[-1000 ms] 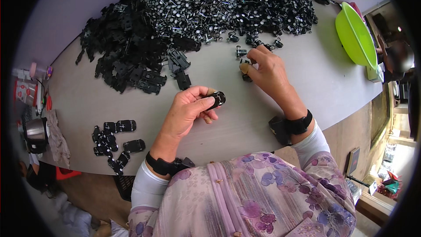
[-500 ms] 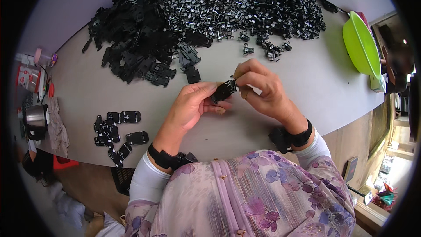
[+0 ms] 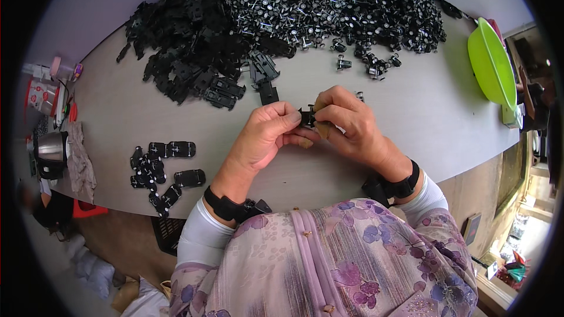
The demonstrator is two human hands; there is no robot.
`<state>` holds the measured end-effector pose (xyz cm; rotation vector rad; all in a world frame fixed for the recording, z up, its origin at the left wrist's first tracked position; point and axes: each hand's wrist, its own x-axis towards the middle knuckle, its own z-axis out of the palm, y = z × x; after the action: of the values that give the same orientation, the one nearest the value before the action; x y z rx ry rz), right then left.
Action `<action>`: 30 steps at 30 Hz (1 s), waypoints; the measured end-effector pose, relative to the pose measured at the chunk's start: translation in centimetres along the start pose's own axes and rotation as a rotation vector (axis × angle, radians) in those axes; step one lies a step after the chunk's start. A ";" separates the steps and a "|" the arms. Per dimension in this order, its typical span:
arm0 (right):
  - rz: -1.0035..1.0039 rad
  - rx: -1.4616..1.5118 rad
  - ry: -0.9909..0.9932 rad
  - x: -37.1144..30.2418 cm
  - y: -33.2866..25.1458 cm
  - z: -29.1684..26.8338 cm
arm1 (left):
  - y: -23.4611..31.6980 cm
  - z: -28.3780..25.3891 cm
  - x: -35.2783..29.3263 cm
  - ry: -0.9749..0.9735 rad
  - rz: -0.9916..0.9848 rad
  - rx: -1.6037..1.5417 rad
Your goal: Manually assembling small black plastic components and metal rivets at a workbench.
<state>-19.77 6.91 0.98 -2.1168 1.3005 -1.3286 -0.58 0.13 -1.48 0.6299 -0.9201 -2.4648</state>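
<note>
A small black toy car chassis (image 3: 305,119) is gripped by my left hand (image 3: 262,136), thumb on top and fingers underneath. My right hand (image 3: 351,118) pinches at the chassis's right end, where a silver wheel axle (image 3: 312,108) shows by the fingertips. Both hands partly cover the chassis. A loose wheel axle (image 3: 360,96) lies just beyond my right knuckles. Past my left hand, a few grey-black chassis (image 3: 264,69) lie apart from the big pile of black chassis (image 3: 188,41).
Heaped wheel axles (image 3: 288,3) fill the far side, with several strays (image 3: 376,66) in front. Chassis fitted with wheels (image 3: 150,170) lie at the left. A green basin (image 3: 492,64) stands at the right edge; a cloth (image 3: 79,161) and metal pot (image 3: 51,151) are far left.
My right hand has closed in on the chassis, and the chassis now sits more hidden between both hands. The loose axle beyond my right hand has come into view. The whole view has shifted slightly.
</note>
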 end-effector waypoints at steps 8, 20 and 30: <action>-0.038 0.017 -0.041 0.0 -0.4 -0.1 | 0.3 0.6 -0.3 0.012 0.002 0.033; 0.009 0.021 -0.072 -0.7 -1.5 1.0 | 0.5 1.7 -1.0 0.056 0.018 0.225; 0.238 0.217 -0.199 -0.2 -0.5 0.0 | 0.5 0.3 -6.0 0.488 0.240 0.461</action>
<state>-19.56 7.37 1.25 -1.8307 1.2219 -1.0778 4.19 3.12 0.61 1.1352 -1.2701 -1.7715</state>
